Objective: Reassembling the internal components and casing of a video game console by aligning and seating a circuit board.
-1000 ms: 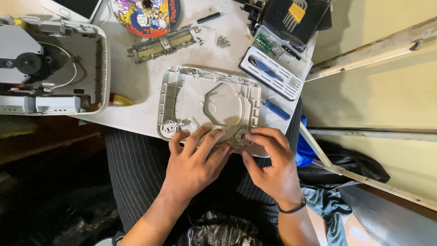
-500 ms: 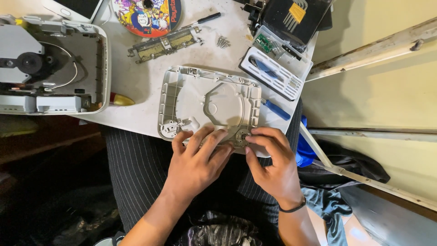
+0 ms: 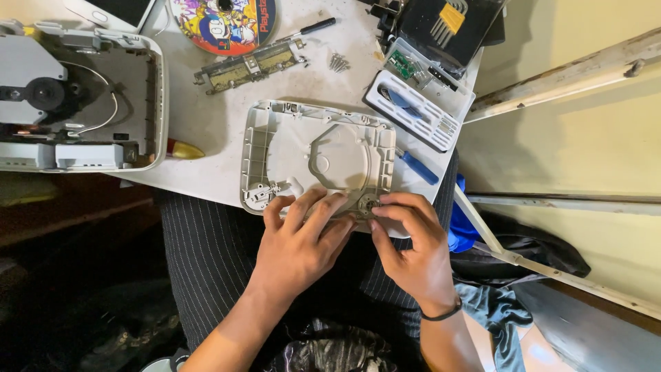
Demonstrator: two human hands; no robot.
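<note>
A grey plastic console lid (image 3: 318, 157) lies upside down at the near edge of a white table (image 3: 206, 172), its inner ribs and round recess facing up. My left hand (image 3: 303, 241) rests on the lid's near edge with fingers spread over the plastic. My right hand (image 3: 410, 238) pinches a small round mechanism at the lid's near right corner with thumb and fingertips. A black band circles my right wrist.
An opened grey console body (image 3: 76, 103) sits at the left. A colourful disc (image 3: 224, 21), a metal bracket (image 3: 251, 63), loose screws (image 3: 338, 63), a white bit tray (image 3: 420, 103), a blue-handled screwdriver (image 3: 418, 167) and a black tool case (image 3: 447, 24) lie behind the lid.
My left fingers have slid slightly across the lid's near edge. The right hand stays pinched at the corner mechanism.
</note>
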